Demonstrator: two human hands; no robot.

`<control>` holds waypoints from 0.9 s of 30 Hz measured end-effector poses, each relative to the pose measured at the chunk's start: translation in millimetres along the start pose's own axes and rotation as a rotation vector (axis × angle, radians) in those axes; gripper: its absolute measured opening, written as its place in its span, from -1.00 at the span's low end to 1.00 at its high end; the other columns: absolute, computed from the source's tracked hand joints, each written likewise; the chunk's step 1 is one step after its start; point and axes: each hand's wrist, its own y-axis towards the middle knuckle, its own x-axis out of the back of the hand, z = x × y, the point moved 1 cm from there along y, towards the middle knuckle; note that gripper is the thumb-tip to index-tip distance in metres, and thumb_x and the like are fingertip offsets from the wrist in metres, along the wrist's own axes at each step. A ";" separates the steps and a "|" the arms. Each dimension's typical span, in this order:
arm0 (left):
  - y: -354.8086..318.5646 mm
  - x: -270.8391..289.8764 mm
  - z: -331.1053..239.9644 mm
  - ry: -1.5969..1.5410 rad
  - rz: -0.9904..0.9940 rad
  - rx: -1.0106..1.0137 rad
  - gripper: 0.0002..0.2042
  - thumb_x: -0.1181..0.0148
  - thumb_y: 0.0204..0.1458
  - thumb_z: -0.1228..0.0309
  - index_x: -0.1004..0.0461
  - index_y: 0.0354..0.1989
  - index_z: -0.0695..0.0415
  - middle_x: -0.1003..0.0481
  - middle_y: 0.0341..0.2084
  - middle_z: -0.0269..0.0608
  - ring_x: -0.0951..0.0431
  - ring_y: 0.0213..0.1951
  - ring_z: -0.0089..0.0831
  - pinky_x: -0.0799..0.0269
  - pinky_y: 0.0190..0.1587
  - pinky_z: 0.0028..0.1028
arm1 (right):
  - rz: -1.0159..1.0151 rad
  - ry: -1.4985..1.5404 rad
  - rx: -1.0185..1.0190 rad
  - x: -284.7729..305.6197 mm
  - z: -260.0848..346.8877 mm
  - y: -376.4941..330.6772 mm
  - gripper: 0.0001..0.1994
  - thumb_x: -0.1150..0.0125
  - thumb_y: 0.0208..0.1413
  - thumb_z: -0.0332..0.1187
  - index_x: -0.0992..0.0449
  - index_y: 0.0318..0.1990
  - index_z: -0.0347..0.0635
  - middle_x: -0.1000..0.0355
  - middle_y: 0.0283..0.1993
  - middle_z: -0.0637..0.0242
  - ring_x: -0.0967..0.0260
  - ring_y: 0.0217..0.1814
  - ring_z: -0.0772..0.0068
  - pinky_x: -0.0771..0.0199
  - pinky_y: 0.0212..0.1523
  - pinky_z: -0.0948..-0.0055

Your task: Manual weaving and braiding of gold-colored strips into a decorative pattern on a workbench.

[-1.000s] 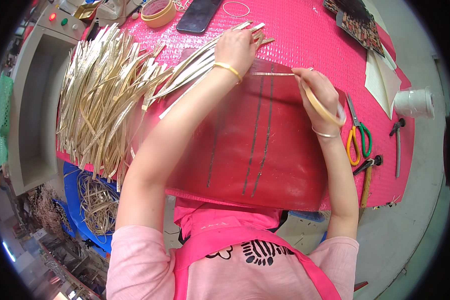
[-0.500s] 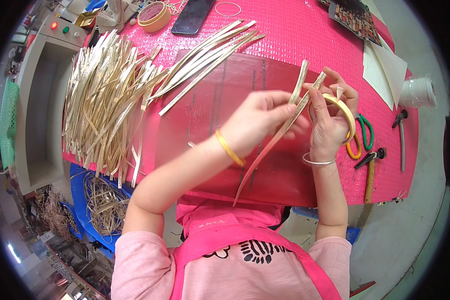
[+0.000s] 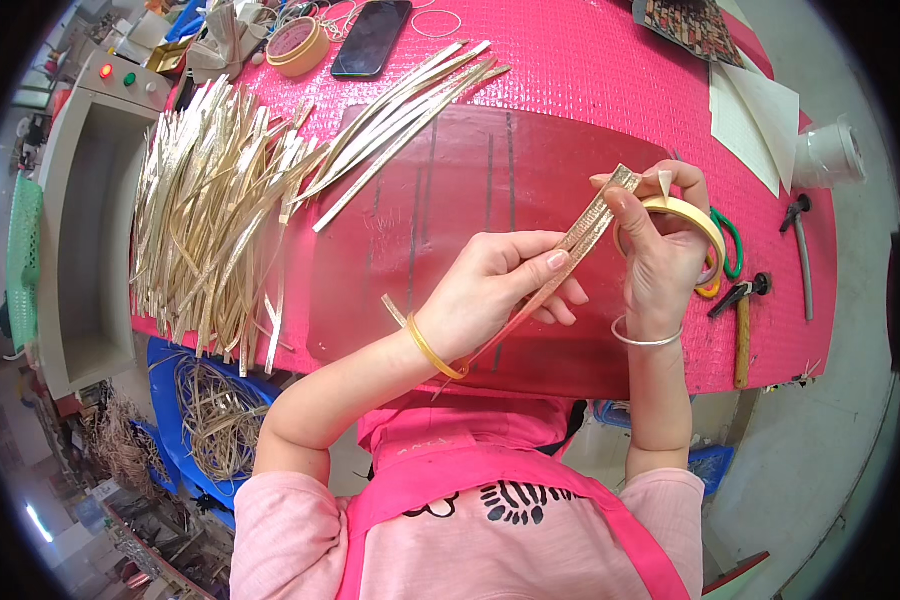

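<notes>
Two narrow gold strips [image 3: 592,222] lie side by side, slanting between my hands, with a reddish tail running down behind my left wrist. My left hand [image 3: 500,282] pinches them midway between thumb and fingers. Near their upper ends, my right hand [image 3: 664,262] grips them with thumb and fingertips. A roll of pale yellow tape [image 3: 708,226] hangs around the fingers of that same hand, its loose end sticking up. Below both hands is a dark red mat [image 3: 450,210]. Part of another gold strip shows beside my left wrist.
A large heap of gold strips [image 3: 210,220] covers the table's left, with a smaller bunch [image 3: 400,115] beside it. Further back are a tape roll [image 3: 297,47] and a phone [image 3: 372,38]. Scissors [image 3: 732,245], a hammer [image 3: 742,340] and a plastic tub [image 3: 830,155] are at right.
The upper ends of the two strips, apart before, now lie together. My left hand has moved slightly down and left along them; my right hand has closed in on their ends.
</notes>
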 end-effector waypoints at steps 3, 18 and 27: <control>-0.2 -0.9 0.8 -0.009 0.024 -0.013 -0.67 0.15 0.05 0.33 -0.25 -0.11 0.34 -0.43 -0.45 -0.09 -0.46 -0.45 -0.47 -0.37 -0.35 -0.57 | 0.013 -0.018 0.012 1.6 4.0 -0.4 -0.71 -0.16 -0.22 -0.65 -0.20 -0.34 -0.25 -0.27 -0.47 0.35 -0.38 -0.35 0.38 -0.43 -0.29 0.50; -14.9 -1.8 2.1 0.154 -0.168 -0.017 -0.78 -0.04 -0.08 0.51 -0.39 -0.26 0.38 -0.47 -0.45 -0.10 -0.46 -0.38 -0.51 -0.36 -0.26 -0.59 | -0.120 -0.156 0.116 5.9 1.9 11.2 -0.73 -0.23 -0.27 -0.61 -0.27 -0.40 -0.22 -0.27 -0.51 0.43 -0.28 -0.43 0.63 -0.26 -0.05 0.51; -16.9 3.3 7.3 0.059 -0.173 0.084 -0.81 -0.06 -0.10 0.51 -0.41 -0.33 0.38 -0.46 -0.48 -0.07 -0.49 -0.39 -0.41 -0.40 -0.30 -0.55 | -0.123 -0.216 0.131 9.1 -10.3 13.1 -0.71 -0.23 -0.26 -0.61 -0.25 -0.38 -0.22 -0.27 -0.51 0.40 -0.28 -0.40 0.60 -0.29 -0.12 0.54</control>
